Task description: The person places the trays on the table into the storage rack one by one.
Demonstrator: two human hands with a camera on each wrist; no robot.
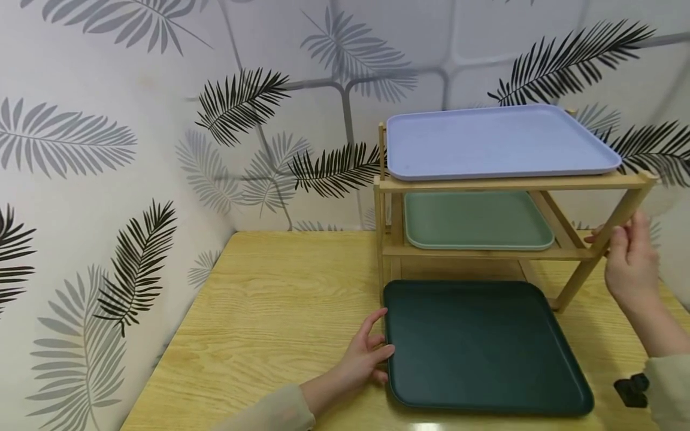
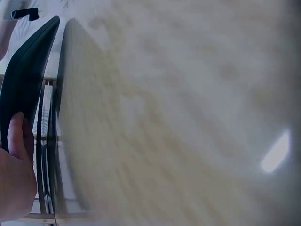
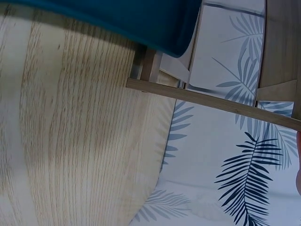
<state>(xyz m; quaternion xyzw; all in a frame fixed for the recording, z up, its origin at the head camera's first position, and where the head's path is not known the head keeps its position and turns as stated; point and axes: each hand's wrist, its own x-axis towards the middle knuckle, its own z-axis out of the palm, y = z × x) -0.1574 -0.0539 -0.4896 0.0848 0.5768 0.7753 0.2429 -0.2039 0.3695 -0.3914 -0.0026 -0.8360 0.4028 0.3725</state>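
Observation:
A dark green tray (image 1: 485, 347) lies in front of a three-level wooden rack (image 1: 512, 184), its far edge at the rack's bottom level. My left hand (image 1: 358, 356) holds the tray's left edge, thumb over the rim; in the left wrist view the thumb (image 2: 18, 136) presses the tray (image 2: 23, 84). At the rack's right side, my right hand (image 1: 635, 260) grips the slanted post, partly hidden behind it. Only a sliver of that hand (image 3: 298, 162) enters the right wrist view. A lavender tray (image 1: 496, 143) sits on the top level, a light green tray (image 1: 477, 221) on the middle one.
The rack stands on a wood-grain table (image 1: 259, 311) against a wall (image 1: 302, 54) with a leaf pattern. A small black object (image 1: 632, 390) appears beside the right sleeve (image 1: 671, 383). To the left of the rack, bare table reaches the wall.

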